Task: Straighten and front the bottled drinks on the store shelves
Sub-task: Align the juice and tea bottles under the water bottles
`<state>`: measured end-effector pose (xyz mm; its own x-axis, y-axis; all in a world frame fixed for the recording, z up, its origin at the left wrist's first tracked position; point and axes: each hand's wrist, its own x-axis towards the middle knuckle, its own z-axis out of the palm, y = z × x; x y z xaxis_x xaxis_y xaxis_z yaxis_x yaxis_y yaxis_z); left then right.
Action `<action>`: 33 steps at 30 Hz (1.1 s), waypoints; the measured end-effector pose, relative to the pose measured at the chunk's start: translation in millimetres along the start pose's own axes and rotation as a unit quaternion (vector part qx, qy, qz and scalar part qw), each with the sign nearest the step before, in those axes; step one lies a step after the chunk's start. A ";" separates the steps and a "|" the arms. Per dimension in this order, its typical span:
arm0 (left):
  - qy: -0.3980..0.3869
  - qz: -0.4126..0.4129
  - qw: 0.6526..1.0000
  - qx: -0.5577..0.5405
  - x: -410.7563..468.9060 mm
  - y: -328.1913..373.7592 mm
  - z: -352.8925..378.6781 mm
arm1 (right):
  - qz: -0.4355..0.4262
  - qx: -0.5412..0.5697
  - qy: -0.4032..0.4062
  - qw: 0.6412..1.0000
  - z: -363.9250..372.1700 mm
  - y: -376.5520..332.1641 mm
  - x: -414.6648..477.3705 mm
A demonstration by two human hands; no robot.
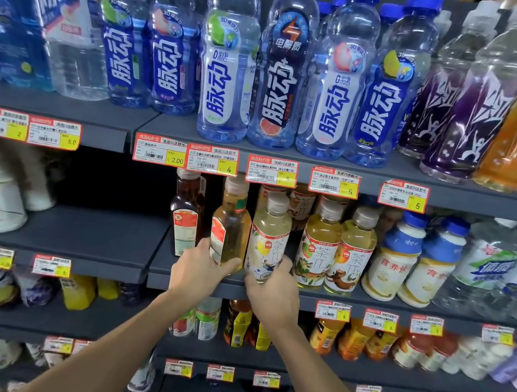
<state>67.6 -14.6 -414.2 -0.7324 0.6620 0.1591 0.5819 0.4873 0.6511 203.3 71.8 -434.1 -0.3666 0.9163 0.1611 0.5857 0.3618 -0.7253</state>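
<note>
amber tea fills the bottle [231,222] under the left grip [199,268], and its label is turned off to the side, so this one needs a twist. the left grip is curled close round the bottle's lower body. the right grip [271,289] is curled the same way round the base of the pale tea bottle [268,239] just beside it, whose label already faces out. both bottles stand near the front edge of the middle shelf [98,236], left of the fronted tea bottle [319,244].

to do it well, i'd turn the amber bottle about its own upright axis until the label squares to the aisle, keeping its base flat on the shelf. then draw both forward into line with the neighbour's front, side by side with no gap. a low hold can tip a tall bottle, so go slowly. the dark bottle [186,214] on the left also seems turned and probably wants the same care.
</note>
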 end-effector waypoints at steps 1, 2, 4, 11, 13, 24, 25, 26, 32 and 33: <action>-0.004 -0.002 1.000 -0.007 0.0 0.0 0.1 | 0.005 0.010 0.011 1.000 -0.9 -0.2 0.0; -0.014 -0.001 1.000 -0.019 0.7 -0.8 -0.3 | 0.013 0.018 0.022 1.000 -1.8 -1.2 0.0; -0.053 0.006 0.997 -0.057 5.5 -4.6 -2.5 | 0.027 0.027 0.044 0.998 -2.5 -3.9 -0.8; -0.158 0.055 0.982 -0.082 14.9 -8.2 -13.6 | 0.016 0.015 0.082 0.996 0.5 -3.2 -7.1; -0.137 0.051 0.988 -0.058 8.9 -7.0 -11.9 | 0.015 0.012 0.075 0.997 0.3 -0.9 -6.7; 0.098 -0.055 0.993 0.025 -12.3 27.3 20.3 | -0.020 0.027 0.032 0.999 -5.5 11.5 0.7; 0.108 -0.051 0.992 0.035 -11.7 26.4 22.1 | -0.015 0.035 0.034 0.999 -5.8 11.3 0.6; 0.119 -0.046 0.991 0.042 -11.2 25.4 23.8 | -0.013 0.041 0.034 0.999 -6.1 11.3 0.8; 0.111 0.022 0.992 -0.047 -8.0 14.1 24.2 | -0.011 0.044 0.033 0.998 -5.8 12.8 0.8; 0.092 0.037 0.992 -0.078 -8.0 10.3 22.1 | -0.010 0.041 0.037 0.998 -5.3 13.0 0.8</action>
<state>87.2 -2.3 -425.2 -0.7501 0.5710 0.3337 0.5852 0.3380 0.7371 214.5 78.2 -439.8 -0.3220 0.9203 0.2220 0.5170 0.3674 -0.7731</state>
